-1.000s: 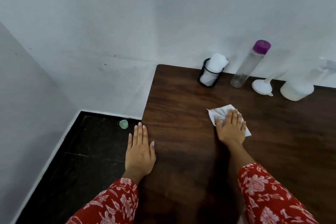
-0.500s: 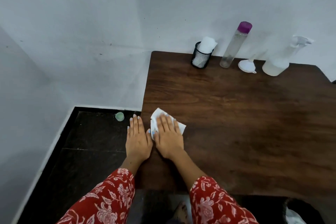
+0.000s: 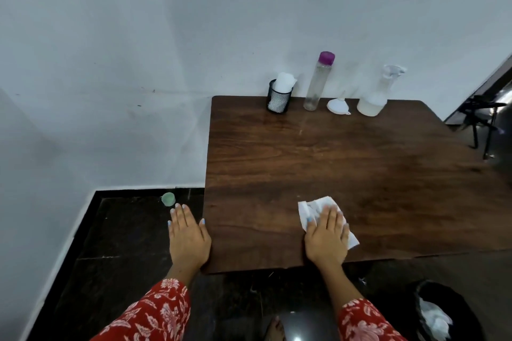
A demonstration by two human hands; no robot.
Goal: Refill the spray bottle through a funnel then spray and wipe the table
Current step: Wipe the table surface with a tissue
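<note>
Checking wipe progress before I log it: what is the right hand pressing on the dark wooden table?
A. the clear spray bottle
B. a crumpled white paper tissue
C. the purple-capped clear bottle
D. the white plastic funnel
B: the right hand lies flat, fingers straight, on the crumpled white paper tissue near the front edge of the dark wooden table; the other items stand along the back edge.

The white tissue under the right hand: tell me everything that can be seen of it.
The white tissue looks like thin, crumpled paper, spread flat on the dark wooden table close to its near edge. The right hand presses on it with straight fingers and covers its middle; wrinkled corners stick out beyond the fingertips at the far left and by the wrist at the right. Nothing else touches it.
</note>
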